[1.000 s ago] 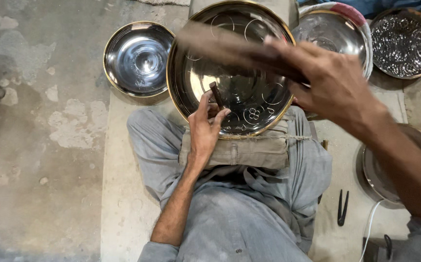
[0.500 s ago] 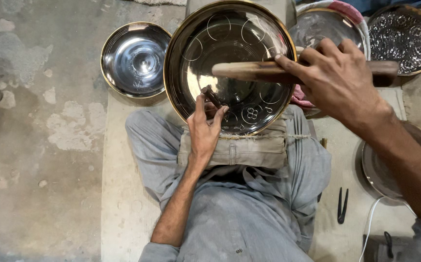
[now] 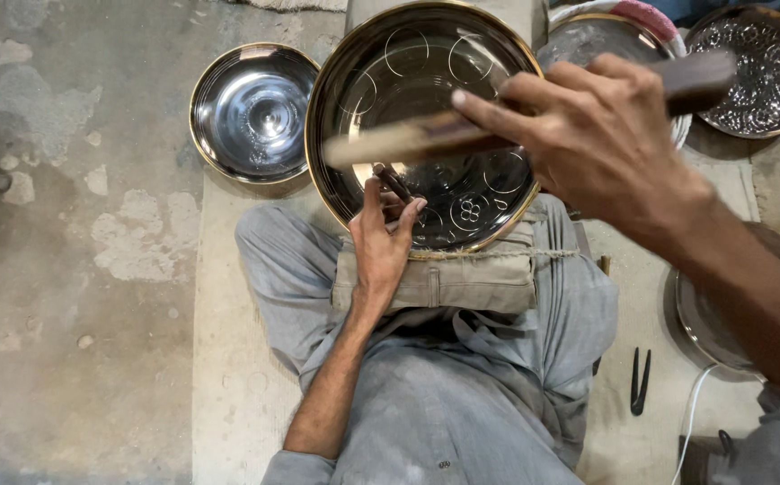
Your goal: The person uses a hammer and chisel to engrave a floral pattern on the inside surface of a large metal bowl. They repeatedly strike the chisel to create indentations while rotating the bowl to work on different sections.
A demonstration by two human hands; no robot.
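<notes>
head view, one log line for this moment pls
left hand: holds punch on big bowl | right hand: wooden mallet raised | small bowl: beside

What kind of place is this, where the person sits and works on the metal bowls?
Probably a small metal-craft workshop on a floor. The left hand holds a punch-like tool against a large patterned metal bowl, the right hand holds a wooden mallet, and more metal dishes lie on the worn concrete floor.
</notes>
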